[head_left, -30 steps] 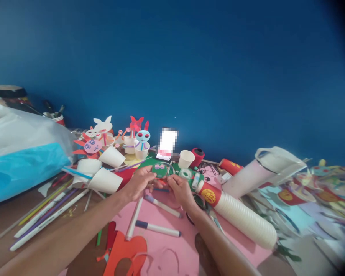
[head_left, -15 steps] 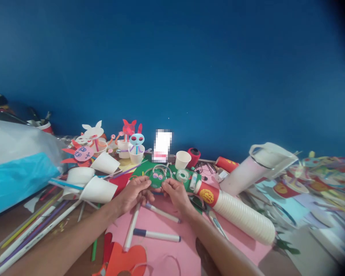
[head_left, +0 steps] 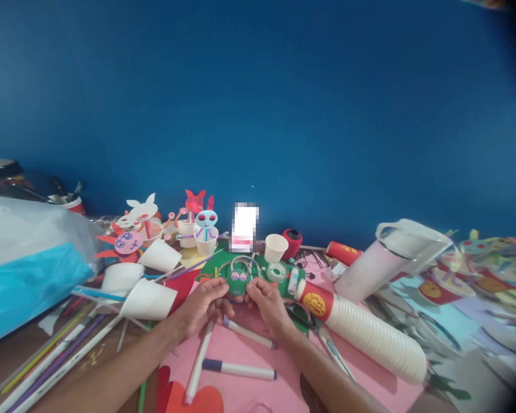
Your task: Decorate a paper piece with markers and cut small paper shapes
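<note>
A small round green paper face (head_left: 237,283) with pink-and-blue eyes is held between both hands near the middle of the view. My left hand (head_left: 211,301) pinches its left edge, and my right hand (head_left: 263,298) pinches its right edge. Behind the face lie a roll of clear tape (head_left: 276,272) and green paper (head_left: 223,261). Below the hands, white markers, one with a dark blue cap (head_left: 241,369), rest on pink paper (head_left: 236,396). An upright white paper cup (head_left: 276,248) stands just beyond the right hand.
On the left are tipped paper cups (head_left: 148,299), cup figures (head_left: 206,229), long straws and a blue-white plastic bag (head_left: 34,258). At right lie a long stack of cups (head_left: 376,335), scissors (head_left: 300,315) and a white pitcher (head_left: 376,267). A blue wall (head_left: 258,103) stands behind.
The view has tilted slightly upward, so the table items sit a little lower. Both hands still pinch the green face, with little change in their grip.
</note>
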Demonstrator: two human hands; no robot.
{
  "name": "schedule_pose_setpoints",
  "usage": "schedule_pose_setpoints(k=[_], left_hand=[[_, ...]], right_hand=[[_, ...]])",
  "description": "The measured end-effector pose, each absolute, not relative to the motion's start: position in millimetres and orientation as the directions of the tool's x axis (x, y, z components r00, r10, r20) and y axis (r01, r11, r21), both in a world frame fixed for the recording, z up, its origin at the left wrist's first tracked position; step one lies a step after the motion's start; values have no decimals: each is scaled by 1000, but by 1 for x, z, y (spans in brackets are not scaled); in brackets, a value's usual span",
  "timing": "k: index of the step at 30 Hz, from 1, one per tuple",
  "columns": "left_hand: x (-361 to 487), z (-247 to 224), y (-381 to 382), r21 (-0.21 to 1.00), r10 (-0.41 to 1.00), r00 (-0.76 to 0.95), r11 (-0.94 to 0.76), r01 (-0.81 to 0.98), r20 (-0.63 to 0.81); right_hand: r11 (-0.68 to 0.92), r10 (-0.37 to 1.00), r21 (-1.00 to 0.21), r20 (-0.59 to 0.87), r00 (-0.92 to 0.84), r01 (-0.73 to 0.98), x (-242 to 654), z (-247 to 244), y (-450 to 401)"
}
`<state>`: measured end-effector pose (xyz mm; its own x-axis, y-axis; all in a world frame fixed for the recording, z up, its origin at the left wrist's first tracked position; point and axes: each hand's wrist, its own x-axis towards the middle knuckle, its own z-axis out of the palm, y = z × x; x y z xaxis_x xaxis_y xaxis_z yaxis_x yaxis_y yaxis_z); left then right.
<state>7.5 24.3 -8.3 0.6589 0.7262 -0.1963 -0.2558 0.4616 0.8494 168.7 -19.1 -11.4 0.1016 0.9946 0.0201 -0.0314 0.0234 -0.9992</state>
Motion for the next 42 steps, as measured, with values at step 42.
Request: schedule_pose_setpoints(k=[42], left_hand=[[11, 6, 16, 840, 773, 560, 491, -231, -298]], right_hand=[[40, 990, -999, 35, 138, -35, 165, -16, -23]])
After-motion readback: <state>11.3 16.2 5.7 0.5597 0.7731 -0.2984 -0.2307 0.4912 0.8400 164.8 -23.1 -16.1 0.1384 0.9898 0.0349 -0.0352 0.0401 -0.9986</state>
